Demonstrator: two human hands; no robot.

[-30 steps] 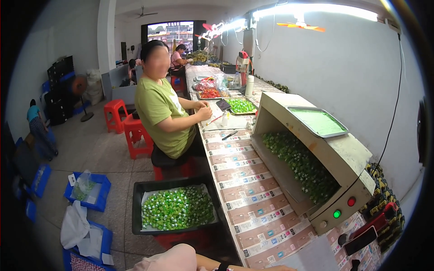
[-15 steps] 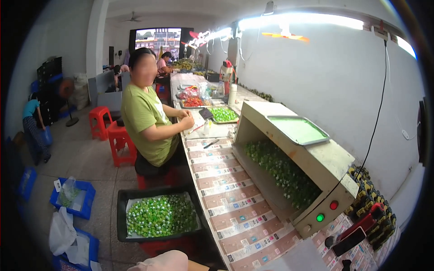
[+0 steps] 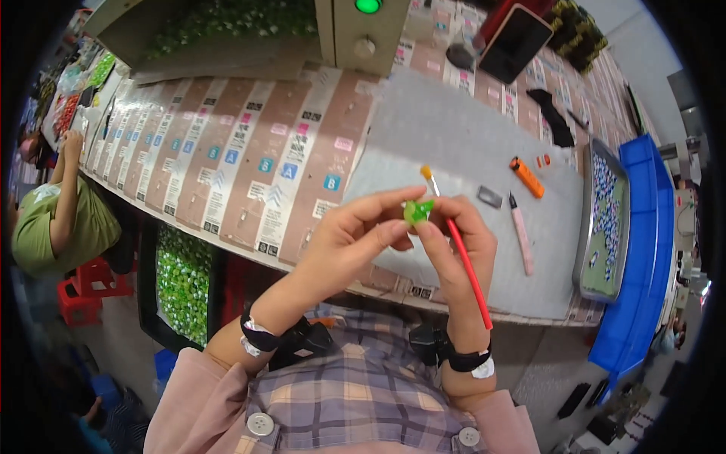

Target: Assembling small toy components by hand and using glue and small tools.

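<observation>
Green piece (image 3: 417, 211) pinched between left hand (image 3: 355, 238) thumb and forefinger and right hand (image 3: 454, 242) fingertips, held above near edge of surface (image 3: 454, 144). Right grip also closed on red brush (image 3: 463, 253), orange tip up, handle trailing toward wrist. Piece looks tiny, light, glossy plastic: probably stiff, likely slippery, easy to drop. Best held by edges, light pressure, painted faces kept clear. Pink knife (image 3: 522, 231) and orange lighter (image 3: 526, 176) lying right. Tray (image 3: 601, 219) of pieces far right.
</observation>
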